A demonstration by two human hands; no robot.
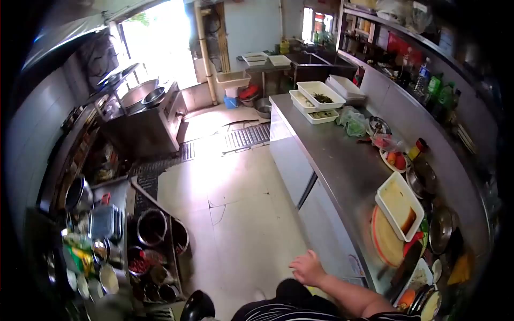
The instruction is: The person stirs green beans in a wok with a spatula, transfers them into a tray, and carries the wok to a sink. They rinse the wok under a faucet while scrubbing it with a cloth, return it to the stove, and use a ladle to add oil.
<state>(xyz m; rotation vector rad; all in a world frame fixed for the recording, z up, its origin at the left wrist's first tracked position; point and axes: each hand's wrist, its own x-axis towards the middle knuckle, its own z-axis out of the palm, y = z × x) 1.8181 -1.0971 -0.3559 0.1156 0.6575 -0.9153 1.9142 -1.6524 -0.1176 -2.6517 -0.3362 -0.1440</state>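
My right hand (307, 267) hangs in front of the lower counter cabinet, its fingers loosely curled but apart, with nothing in them. My left hand is not in view. At the bottom edge, left of my body, a dark rounded pan-like object (198, 306) shows; what supports it is hidden. On the counter to the right, a white tray (395, 199) with brown sauce rests partly over a round cutting board (383, 242). A cleaver-like dark blade (405, 263) lies beside the board.
The steel counter (336, 155) runs along the right, with stacked food trays (323, 96) at its far end. At left stand a low shelf with pots (152, 227) and a stove (142, 120). Tiled floor (241, 203) lies between, with a drain grate (247, 137) beyond.
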